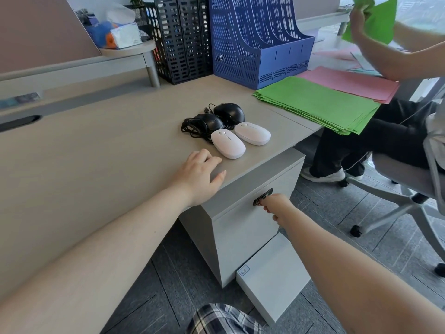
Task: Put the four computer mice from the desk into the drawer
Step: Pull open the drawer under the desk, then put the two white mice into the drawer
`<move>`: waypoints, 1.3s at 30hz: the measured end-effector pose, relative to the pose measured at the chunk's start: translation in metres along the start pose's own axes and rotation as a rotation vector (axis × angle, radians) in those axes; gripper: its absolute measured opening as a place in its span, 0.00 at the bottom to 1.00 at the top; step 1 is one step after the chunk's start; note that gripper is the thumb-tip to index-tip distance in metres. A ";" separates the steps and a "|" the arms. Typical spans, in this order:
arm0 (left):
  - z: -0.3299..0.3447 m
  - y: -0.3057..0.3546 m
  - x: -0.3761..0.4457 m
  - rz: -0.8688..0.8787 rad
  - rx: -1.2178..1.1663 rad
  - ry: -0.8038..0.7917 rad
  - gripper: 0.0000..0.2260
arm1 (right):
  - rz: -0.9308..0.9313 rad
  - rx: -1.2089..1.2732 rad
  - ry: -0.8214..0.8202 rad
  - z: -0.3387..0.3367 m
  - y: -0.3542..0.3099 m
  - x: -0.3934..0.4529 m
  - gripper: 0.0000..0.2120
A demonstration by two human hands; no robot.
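Neither grip holds a mouse yet: the left hand (pixel 201 175) lies palm down and empty on the surface, fingers loosely spread near its front edge, while the right hand (pixel 274 207) reaches below that edge with fingertips curled at the dark handle (pixel 263 196) on the drawer (pixel 243 227) front, apparently hooking it, though whether it is truly clamped cannot be told. That drawer looks shut, so by my judgement opening it comes first. All 4 mice sit clustered toward the front right corner of the surface, just beyond the left hand. 2 white mice (pixel 228 143) (pixel 252 133) lie side by side nearest the front edge; they appear cordless, smooth and low-domed, likely light and a little slippery, so a pinch across the narrow flanks with the palm over the dome should serve best. Behind them sit 2 black mice (pixel 212 121) (pixel 230 112), each with a bundled cable (pixel 192 127) lying beside or under it. Those are rigid shells too, but the cords will probably trail and snag, so gather the coil into the same grasp as the body. None looks fragile, though dropping any into a hard drawer would be unkind to the buttons. Green paper (pixel 317 104) stacked at the right edge is well clear of the cluster.
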State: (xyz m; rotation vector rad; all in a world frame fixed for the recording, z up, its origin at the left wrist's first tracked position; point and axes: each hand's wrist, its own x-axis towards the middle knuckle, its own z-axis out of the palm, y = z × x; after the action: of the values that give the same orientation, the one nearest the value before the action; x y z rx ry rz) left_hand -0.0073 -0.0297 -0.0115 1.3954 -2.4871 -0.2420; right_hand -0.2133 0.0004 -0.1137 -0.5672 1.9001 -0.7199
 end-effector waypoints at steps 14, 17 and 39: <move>-0.009 0.030 -0.029 -0.102 0.141 -0.185 0.23 | -0.702 -0.981 0.197 -0.065 0.027 -0.045 0.22; -0.014 0.034 -0.042 -0.116 0.195 -0.229 0.24 | -0.668 -1.168 0.162 -0.068 0.014 -0.059 0.18; -0.033 0.048 -0.058 -0.123 0.155 -0.147 0.22 | -0.245 -1.450 0.052 -0.116 0.044 -0.085 0.13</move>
State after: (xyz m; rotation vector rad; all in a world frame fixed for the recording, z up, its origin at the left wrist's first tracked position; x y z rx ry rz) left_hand -0.0073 0.0445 0.0238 1.6519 -2.5889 -0.1861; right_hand -0.2879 0.1152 -0.0508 -1.6587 2.1795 0.6784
